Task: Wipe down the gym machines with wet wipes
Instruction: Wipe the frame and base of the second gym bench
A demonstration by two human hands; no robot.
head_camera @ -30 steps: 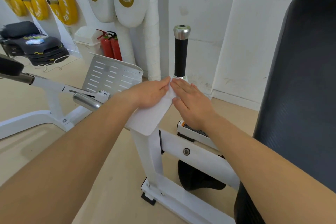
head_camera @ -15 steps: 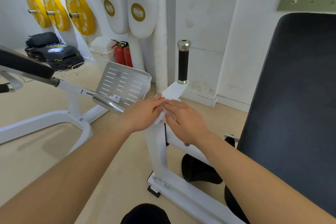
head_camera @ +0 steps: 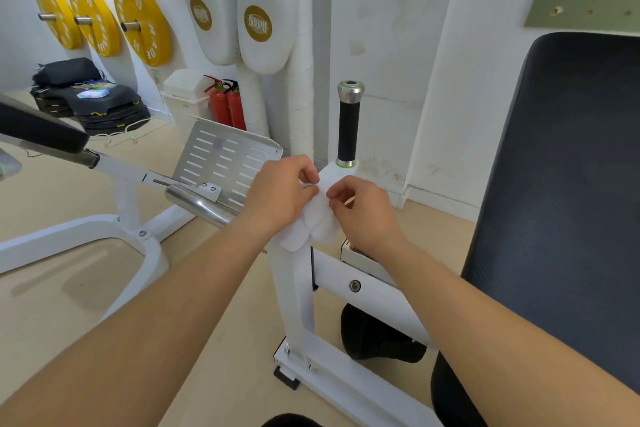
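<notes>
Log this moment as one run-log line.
left hand: pinches wet wipe; right hand: same; wet wipe: bunched on white frame below black handle

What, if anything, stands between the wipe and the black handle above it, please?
Nothing visible. The wipe, pinched by the left hand and right hand, sits on the white post directly below the handle.
</notes>
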